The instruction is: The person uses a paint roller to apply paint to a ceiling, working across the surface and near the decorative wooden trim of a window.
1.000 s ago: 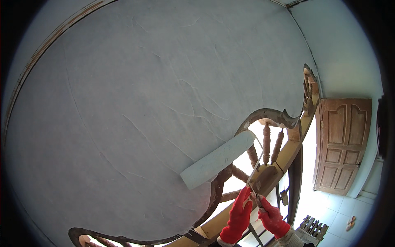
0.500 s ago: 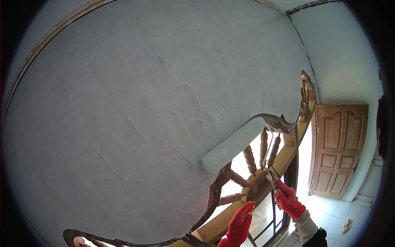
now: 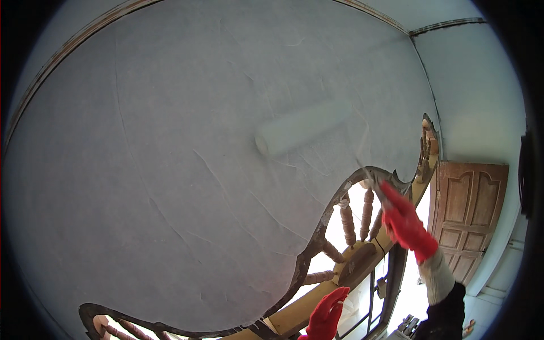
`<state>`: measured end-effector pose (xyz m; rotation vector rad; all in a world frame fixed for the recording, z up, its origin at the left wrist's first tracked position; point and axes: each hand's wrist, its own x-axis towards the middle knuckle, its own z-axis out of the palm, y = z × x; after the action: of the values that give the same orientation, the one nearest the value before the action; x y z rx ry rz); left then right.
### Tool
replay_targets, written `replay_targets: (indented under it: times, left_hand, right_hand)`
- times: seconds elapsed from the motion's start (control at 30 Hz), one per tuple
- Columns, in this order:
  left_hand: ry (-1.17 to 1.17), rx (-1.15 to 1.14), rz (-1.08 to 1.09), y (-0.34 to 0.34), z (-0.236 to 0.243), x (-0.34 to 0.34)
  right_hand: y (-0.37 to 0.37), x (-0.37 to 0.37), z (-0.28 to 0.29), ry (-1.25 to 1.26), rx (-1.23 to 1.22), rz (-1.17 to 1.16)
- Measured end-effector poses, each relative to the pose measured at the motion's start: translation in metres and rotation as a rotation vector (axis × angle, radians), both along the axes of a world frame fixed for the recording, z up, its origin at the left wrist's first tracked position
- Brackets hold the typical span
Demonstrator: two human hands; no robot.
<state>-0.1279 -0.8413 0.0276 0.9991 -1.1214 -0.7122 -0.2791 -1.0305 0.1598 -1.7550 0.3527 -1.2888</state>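
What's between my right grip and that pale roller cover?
In the head view, the front of the handle and its thin metal arm, both blurred, bridge your right grip and the roller cover.

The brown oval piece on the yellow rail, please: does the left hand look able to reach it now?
Probably yes: in view, the left hand sits just below the brown oval piece and nothing visible blocks the way, though depth is hard to judge.

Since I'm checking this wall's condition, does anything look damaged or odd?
Yes: thin, crooked lines, possibly cracks, mark the gray wall, including below the paint roller in the right hand, interrupting an otherwise smooth surface.
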Motion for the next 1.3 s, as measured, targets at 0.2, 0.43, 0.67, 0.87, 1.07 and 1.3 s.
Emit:
replay_targets:
  times: [0.2,0.43,0.67,0.87,1.07,1.3]
  left_hand:
    - [0.165,-0.299,-0.018,0.024,0.018,0.011]
    - [-0.281,-0.185,0.392,0.045,0.040,0.030]
    - [-0.314,-0.218,0.473,0.066,0.042,0.033]
    - [-0.192,-0.144,0.360,0.078,0.046,0.022]
    - [-0.207,-0.050,0.290,0.078,0.032,0.031]
    - [-0.398,0.038,0.078,0.062,0.023,0.025]
  right_hand:
    - [-0.006,0.035,0.191,-0.118,-0.169,0.037]
    - [-0.005,0.053,0.346,-0.118,-0.267,-0.058]
    - [-0.020,0.063,0.326,-0.263,-0.484,-0.019]
    - [-0.014,0.031,0.167,-0.288,-0.351,-0.093]
    - [0.025,0.030,-0.092,-0.178,-0.042,0.070]
    - [0.129,0.035,-0.199,0.073,0.075,0.014]
